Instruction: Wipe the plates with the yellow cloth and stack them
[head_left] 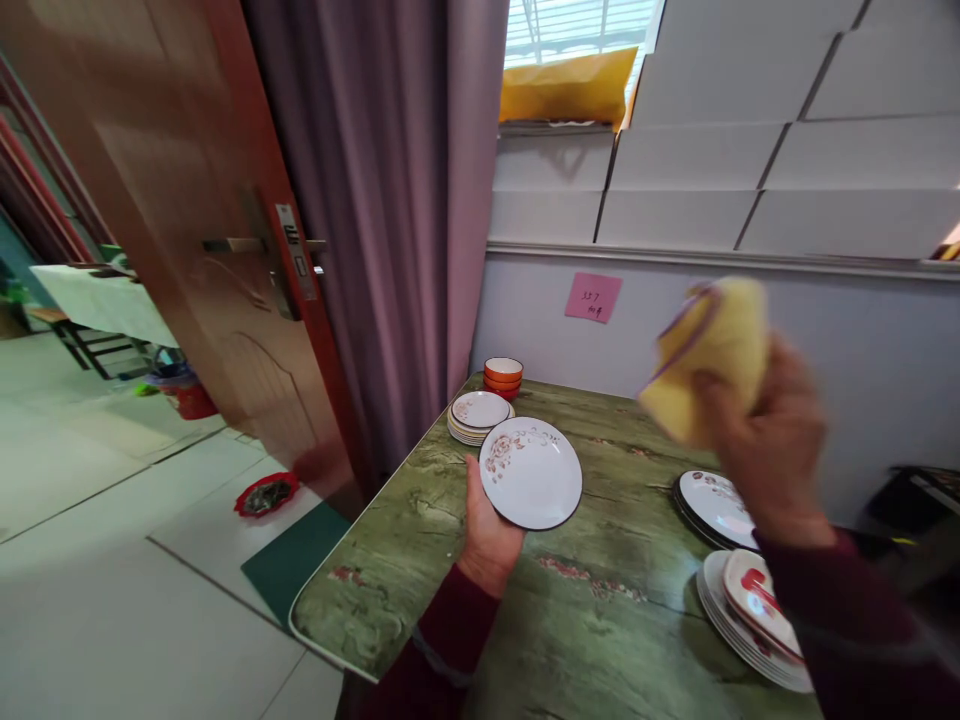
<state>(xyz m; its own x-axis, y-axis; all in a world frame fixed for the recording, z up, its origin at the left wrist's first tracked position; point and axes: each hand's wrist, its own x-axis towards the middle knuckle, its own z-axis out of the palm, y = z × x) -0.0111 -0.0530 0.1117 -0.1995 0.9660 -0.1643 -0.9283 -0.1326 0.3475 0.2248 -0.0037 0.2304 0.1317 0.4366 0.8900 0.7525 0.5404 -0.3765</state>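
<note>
My left hand (491, 530) grips a round white plate (536, 485) with a dark rim and a brown flower pattern, thumb along its left edge. The plate is tilted toward me above the table. Raised at the right, my right hand (780, 430) is closed on a yellow cloth (712, 350) with a purple edge; both are blurred by motion. The cloth and the plate are apart. Just behind the held plate is a stack of similar small plates (480, 408). Beyond that, several orange bowls (502, 376) are stacked.
The green wooden-look table (397, 590) carries stacked dark-rimmed plates (716, 505) at the right. Nearer me stand white plates (712, 600) with red-patterned dishes (761, 595) on top. A purple curtain (397, 200) and an open door (187, 150) are at the left. A pink note (593, 297) hangs on the wall.
</note>
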